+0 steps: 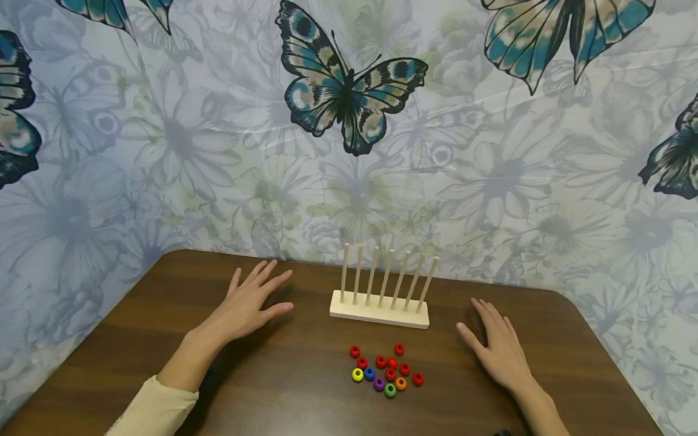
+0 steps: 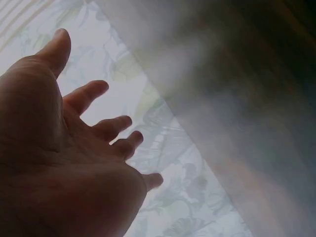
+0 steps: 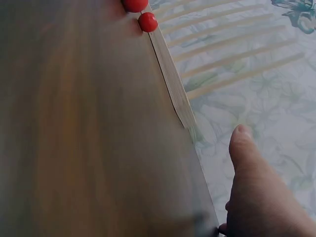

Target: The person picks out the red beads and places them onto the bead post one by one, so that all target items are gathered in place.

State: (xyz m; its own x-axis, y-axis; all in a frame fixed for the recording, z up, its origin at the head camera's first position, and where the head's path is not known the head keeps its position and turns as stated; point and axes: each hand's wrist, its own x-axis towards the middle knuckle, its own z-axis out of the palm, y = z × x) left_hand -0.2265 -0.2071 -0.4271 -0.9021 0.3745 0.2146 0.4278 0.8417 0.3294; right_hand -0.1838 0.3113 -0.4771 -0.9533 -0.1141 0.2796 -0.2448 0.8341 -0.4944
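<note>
Left hand [image 1: 244, 310]: fingers and thumb spread apart, palm facing the table; holds nothing. Contact with the brown table [image 1: 262, 387] cannot be judged. Pale sleeve [image 1: 158, 407] on the left forearm.

Right hand [image 1: 500, 352]: thumb held well away from the fingers, which lie close together; also holds nothing. Contact with the table again uncertain.

Peg stand [image 1: 378, 310]: between the two hands, toward the far side of the table — a pale wooden base with seven upright pegs [image 1: 385, 278] in one row. The right hand is the nearer of the two to the small beads' right-hand end.

Beads, loose on the table on the near side of the stand: eight red beads [image 1: 405, 369], plus one yellow bead [image 1: 357, 375], blue bead [image 1: 369, 373], purple bead [image 1: 378, 384], orange bead [image 1: 400, 384] and green bead [image 1: 390, 390] — the green lying nearest the person.

Behind the table: floral backdrop [image 1: 218, 212] with large teal butterflies [image 1: 346, 94].
</note>
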